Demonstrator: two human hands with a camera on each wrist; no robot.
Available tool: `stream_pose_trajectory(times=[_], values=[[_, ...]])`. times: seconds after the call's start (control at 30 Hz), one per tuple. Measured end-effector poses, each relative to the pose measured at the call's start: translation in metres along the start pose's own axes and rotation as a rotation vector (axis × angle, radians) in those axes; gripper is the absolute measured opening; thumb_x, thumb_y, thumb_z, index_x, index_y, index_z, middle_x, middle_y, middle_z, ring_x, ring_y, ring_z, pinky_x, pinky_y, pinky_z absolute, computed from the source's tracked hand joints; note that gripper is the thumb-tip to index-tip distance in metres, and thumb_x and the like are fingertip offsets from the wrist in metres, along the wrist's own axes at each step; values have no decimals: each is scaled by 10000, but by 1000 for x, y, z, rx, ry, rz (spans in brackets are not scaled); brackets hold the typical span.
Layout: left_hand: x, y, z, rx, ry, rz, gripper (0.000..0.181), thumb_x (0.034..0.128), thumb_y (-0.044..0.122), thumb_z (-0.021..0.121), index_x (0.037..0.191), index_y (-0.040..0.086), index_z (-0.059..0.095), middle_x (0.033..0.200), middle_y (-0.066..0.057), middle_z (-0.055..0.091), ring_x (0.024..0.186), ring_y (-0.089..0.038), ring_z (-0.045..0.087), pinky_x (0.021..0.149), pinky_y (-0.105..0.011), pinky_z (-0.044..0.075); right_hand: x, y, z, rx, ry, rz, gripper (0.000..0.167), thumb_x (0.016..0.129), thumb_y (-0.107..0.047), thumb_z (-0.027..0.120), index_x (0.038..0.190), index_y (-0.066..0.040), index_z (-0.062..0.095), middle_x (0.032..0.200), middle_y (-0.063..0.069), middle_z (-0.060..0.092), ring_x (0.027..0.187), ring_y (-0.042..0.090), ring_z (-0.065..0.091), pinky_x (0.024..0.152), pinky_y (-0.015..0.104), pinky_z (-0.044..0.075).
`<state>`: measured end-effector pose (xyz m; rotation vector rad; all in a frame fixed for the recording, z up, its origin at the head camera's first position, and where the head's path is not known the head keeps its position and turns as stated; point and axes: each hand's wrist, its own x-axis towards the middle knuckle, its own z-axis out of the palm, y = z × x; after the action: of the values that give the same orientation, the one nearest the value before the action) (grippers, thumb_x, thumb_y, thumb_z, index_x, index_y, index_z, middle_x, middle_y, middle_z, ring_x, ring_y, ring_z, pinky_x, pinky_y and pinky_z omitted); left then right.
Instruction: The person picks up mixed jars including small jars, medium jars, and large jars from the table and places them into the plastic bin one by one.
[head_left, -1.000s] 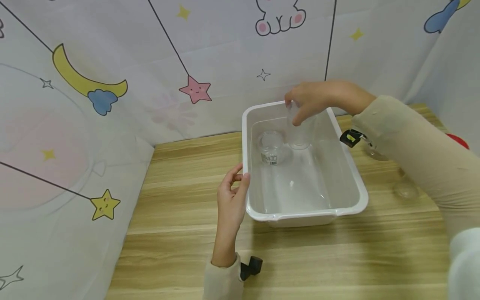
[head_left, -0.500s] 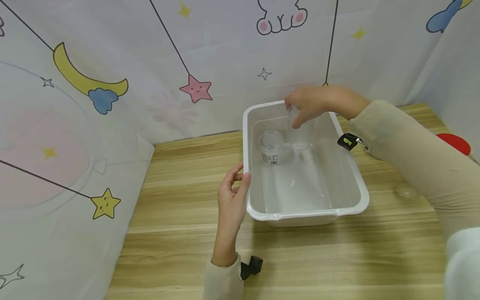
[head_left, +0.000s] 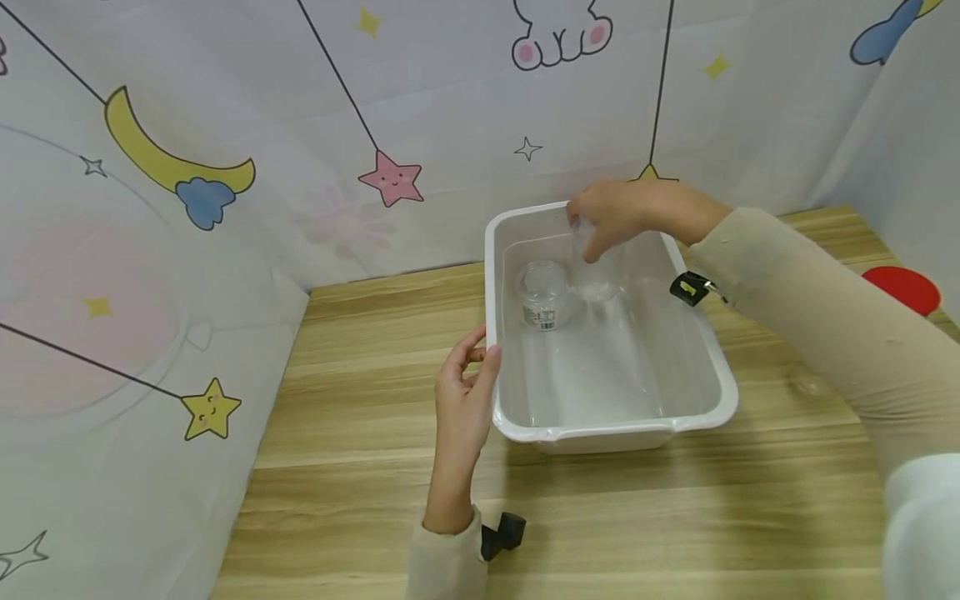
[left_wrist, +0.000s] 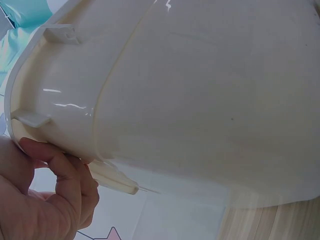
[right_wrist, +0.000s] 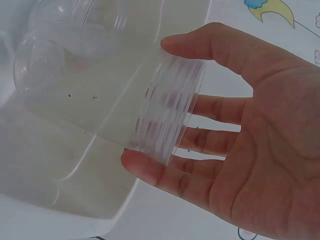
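Observation:
A white plastic basin (head_left: pixel 607 429) stands on the wooden table. My left hand (head_left: pixel 465 392) pinches its left rim; in the left wrist view, the curled fingers (left_wrist: pixel 62 165) lie under that rim. My right hand (head_left: pixel 615 212) reaches over the back of the basin and holds a tall clear plastic jar (head_left: pixel 600 275) from above. In the right wrist view, thumb and fingers grip the jar's ribbed mouth (right_wrist: pixel 170 107). Beside it in the basin sits a shorter clear jar (head_left: pixel 543 292) with a printed label and barcode.
On the right of the table (head_left: pixel 360 400), a red disc (head_left: pixel 902 289) shows beyond the right sleeve. A faint clear round object (head_left: pixel 810 381) lies near the forearm. A patterned white cloth (head_left: pixel 450 100) hangs behind the table.
My right hand has come down slightly with the tall jar, and the right forearm has shifted a little left, baring more of the red disc. The left hand stays put.

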<state>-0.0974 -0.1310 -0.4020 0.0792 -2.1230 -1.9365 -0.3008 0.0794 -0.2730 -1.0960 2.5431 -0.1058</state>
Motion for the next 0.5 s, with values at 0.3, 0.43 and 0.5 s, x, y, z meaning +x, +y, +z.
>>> stream_pose_trajectory(times=[0.3, 0.43, 0.5], values=[[0, -1, -1, 5, 1, -10, 378, 1009, 169, 606, 1345, 0, 582, 993, -139, 581, 691, -195, 674, 648, -350, 592, 8, 3, 9, 11, 1, 11, 501, 855, -184, 735, 1248, 73, 561, 1258, 234, 576, 1119, 368, 525, 917, 494, 482], [0, -1, 0, -4, 2, -13, 375, 1006, 168, 610, 1340, 0, 586, 995, -144, 584, 709, -209, 684, 644, -314, 587, 11, 4, 13, 1, 2, 10, 505, 852, -192, 744, 1249, 65, 568, 1225, 218, 596, 1068, 344, 544, 883, 473, 493], [0, -1, 0, -6, 3, -14, 374, 1006, 169, 611, 1340, 2, 587, 998, -145, 585, 709, -191, 682, 641, -291, 582, 12, 4, 14, -4, 4, 7, 496, 847, -193, 741, 1238, 59, 570, 1206, 208, 600, 1040, 331, 543, 861, 459, 493]])
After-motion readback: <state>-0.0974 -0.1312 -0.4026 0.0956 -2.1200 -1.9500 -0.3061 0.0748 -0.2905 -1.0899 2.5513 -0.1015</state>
